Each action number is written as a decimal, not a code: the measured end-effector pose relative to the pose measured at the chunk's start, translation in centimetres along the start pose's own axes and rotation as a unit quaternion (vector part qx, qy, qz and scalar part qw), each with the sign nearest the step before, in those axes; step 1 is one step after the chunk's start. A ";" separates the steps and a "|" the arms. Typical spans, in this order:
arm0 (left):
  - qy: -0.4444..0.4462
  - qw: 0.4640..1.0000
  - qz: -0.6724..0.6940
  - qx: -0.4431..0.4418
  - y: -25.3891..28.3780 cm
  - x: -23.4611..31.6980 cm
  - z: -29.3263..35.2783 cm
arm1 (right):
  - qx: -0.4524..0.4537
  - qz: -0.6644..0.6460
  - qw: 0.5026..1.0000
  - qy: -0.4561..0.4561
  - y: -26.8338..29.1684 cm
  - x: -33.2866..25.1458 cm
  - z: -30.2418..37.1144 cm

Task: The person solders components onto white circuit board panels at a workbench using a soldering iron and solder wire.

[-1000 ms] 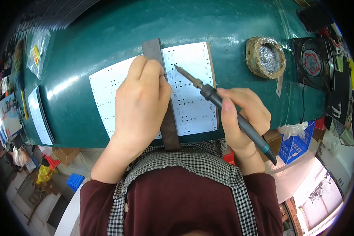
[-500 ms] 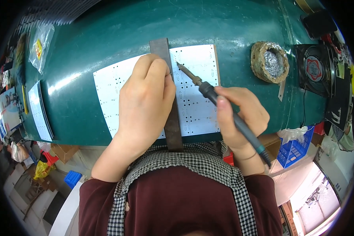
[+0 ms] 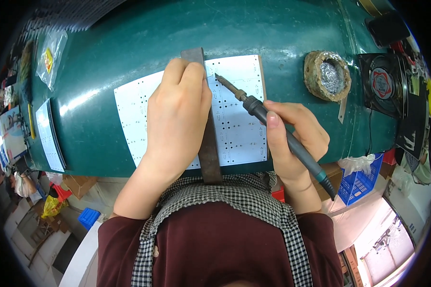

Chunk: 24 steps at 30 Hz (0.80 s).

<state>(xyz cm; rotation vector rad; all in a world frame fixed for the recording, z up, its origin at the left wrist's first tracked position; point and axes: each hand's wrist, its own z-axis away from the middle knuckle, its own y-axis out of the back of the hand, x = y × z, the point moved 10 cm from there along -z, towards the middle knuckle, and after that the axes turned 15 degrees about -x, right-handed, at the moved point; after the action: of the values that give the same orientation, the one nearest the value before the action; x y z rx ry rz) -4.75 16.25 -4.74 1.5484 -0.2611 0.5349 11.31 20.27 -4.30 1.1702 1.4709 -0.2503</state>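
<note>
Since a moment ago, the left hand [image 3: 177, 119] has slid a bit up the white board [image 3: 234, 119], and the tip of the soldering iron [image 3: 268, 122] has come closer to its fingertips. The left hand lies flat and curled over the board, pressing down on it and on a dark grey bar [image 3: 208, 153] that runs across the board from top to bottom. The right hand [image 3: 297, 138] is closed around the iron's dark handle like a pen, and the metal tip points up and left, touching the board near the top. The board has rows of small holes and lies on the green tabletop [image 3: 254, 28]. To the right sits a round brown holder [image 3: 326, 76] with shiny silver stuff inside. Further right stands a small black fan [image 3: 383, 83].
</note>
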 end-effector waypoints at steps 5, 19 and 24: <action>-0.001 1.000 -0.006 -0.004 -0.1 0.1 -0.3 | -0.003 0.002 1.000 -0.002 -0.1 0.0 -0.2; 0.013 1.000 -0.005 -0.019 -0.3 -0.1 -0.5 | 0.001 0.007 1.000 0.001 -0.2 -0.2 -0.2; 0.033 0.998 0.030 -0.047 -0.3 0.0 1.2 | 0.014 0.020 0.999 0.023 0.8 -0.7 0.8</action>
<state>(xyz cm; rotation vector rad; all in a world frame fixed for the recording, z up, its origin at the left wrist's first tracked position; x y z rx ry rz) -4.40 15.13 -5.00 1.4332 -0.2800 0.6119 12.27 19.69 -3.64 1.2340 1.4873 -0.2193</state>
